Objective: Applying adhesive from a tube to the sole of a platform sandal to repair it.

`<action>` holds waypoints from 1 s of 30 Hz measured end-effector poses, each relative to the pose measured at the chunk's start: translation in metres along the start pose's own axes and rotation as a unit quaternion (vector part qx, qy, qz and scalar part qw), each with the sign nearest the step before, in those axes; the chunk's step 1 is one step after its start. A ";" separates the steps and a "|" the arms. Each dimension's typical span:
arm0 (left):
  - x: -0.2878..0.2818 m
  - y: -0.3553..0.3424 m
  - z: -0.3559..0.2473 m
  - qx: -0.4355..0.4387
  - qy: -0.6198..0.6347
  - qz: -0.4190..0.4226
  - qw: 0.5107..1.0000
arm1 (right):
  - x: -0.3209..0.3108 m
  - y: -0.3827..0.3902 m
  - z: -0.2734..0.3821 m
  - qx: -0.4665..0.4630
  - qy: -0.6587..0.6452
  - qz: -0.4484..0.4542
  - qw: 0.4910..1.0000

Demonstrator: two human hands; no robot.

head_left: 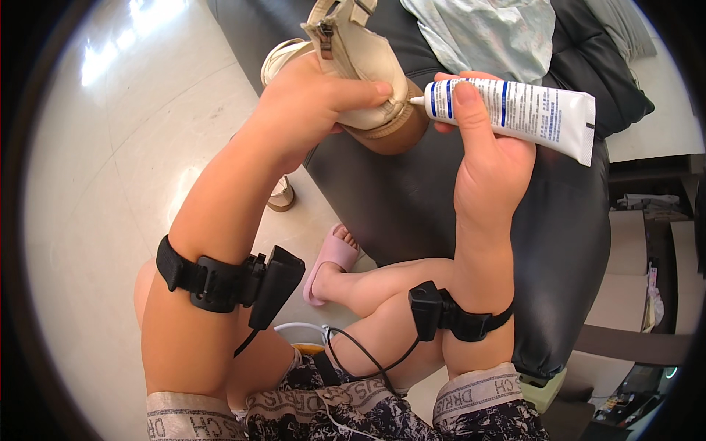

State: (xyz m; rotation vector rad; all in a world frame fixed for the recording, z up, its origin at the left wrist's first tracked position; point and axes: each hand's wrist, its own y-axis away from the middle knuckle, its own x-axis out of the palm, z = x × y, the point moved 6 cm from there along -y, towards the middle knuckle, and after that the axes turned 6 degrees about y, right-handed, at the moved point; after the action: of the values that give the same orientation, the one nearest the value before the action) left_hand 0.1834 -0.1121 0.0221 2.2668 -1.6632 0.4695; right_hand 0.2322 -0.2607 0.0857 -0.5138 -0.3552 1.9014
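Note:
A cream strapped sandal [357, 55] with a tan sole [401, 136] is gripped by my left hand [301, 110], its thumb pressed on the upper near the sole edge. My right hand [489, 143] holds a white tube [548, 117] with blue stripes, thumb on top and fingers behind it. The tube lies nearly level, its thin white nozzle [416, 101] at the seam between the sandal's upper and sole; whether anything comes out is too small to tell.
A black padded seat [551, 220] lies beneath, with a pale cloth [485, 26] on it. Another sandal [282, 195] stands on the pale floor [103, 184], near my pink-slippered foot [331, 261]. Shelving [629, 264] is at the right. Straps with black devices and cables are on both forearms.

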 end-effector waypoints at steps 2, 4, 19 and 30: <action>-0.001 0.000 0.001 -0.004 -0.016 0.002 1.000 | 0.000 0.000 -0.001 0.002 -0.007 -0.007 1.000; -0.003 0.000 0.001 -0.003 -0.022 0.000 1.000 | 0.003 -0.001 -0.003 0.009 -0.038 -0.015 0.999; -0.004 0.000 0.004 -0.001 -0.011 0.008 1.000 | 0.004 -0.003 -0.006 0.012 -0.060 -0.031 0.998; -0.004 0.001 0.006 -0.008 0.016 -0.019 1.000 | 0.001 0.001 -0.003 0.014 -0.056 -0.031 0.998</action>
State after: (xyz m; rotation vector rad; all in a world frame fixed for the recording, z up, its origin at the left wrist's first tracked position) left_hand 0.1818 -0.1115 0.0145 2.2643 -1.5997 0.4797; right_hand 0.2328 -0.2603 0.0831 -0.3755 -0.4122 1.8774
